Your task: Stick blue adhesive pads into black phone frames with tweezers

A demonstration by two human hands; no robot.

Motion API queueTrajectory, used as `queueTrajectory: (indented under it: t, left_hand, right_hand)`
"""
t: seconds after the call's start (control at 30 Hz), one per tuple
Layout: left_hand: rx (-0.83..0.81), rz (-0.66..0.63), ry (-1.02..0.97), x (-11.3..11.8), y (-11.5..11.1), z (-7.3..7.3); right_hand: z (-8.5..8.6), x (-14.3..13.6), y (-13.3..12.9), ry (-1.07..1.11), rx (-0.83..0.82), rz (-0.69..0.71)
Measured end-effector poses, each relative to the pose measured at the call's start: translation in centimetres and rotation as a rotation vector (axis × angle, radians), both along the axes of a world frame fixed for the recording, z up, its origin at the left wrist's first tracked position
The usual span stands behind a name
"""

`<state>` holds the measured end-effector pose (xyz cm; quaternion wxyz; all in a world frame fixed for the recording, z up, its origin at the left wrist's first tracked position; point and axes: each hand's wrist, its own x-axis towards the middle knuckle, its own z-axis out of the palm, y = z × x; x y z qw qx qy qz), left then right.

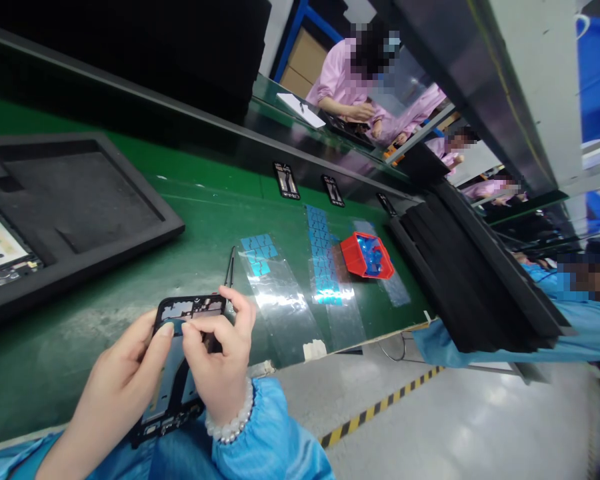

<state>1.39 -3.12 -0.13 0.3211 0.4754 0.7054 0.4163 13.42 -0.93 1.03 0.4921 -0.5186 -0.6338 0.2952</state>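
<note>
Green bench is exposed between the foam tray at left and the sheets at centre, with the red bin beyond them. At lower left, the phone is held by the left hand; its film is pinched by the right hand, fingers narrow. The tweezers' lower end is hidden; the tray is cut off.

head-worn view — forward and down, tilted, close over both hands

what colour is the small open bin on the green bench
The bin is red, seen best in the head view.
</note>
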Motion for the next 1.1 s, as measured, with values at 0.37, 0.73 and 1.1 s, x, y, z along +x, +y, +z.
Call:
queueTrajectory:
  t: [0.37, 0.73, 1.1]
  left_hand:
    - [0.225, 0.008, 0.21, 0.6, -1.2, 0.0]
    - [0.39, -0.151, 0.552, -0.6, 0.1, -0.7]
    - [0.403, -0.436, 0.483, -1.8, -0.2, 0.2]
  right_hand:
    - [0.5, 0.0, -0.1, 0.044, -0.103, -0.116]
    - [0.8, -0.6, 0.0, 0.241, -0.46, -0.042]
    - [0.9, -0.1, 1.2, 0.259, -0.409, -0.036]
